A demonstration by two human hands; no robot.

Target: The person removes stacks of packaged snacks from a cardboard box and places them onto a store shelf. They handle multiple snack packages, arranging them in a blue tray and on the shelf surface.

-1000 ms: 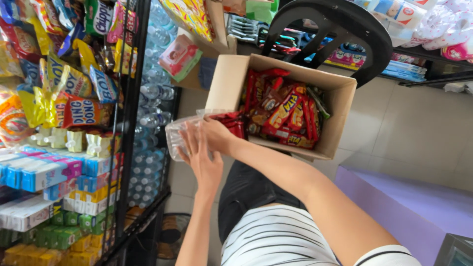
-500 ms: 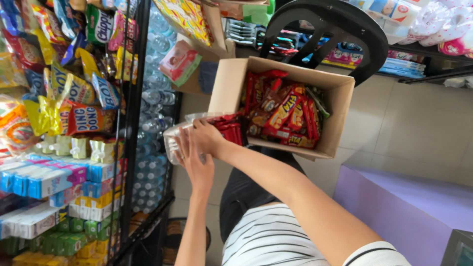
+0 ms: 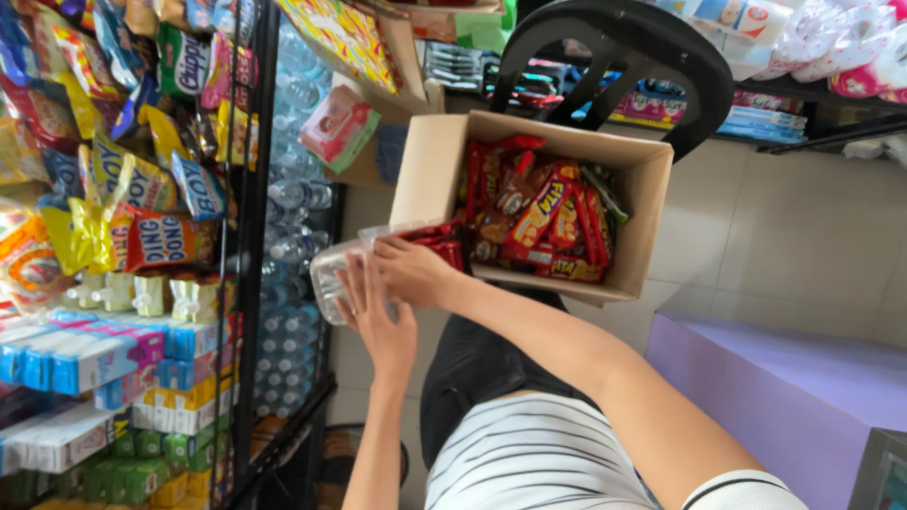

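One cardboard box (image 3: 430,170), one black chair (image 3: 619,42), two hands: left hand (image 3: 383,316), right hand (image 3: 416,269).
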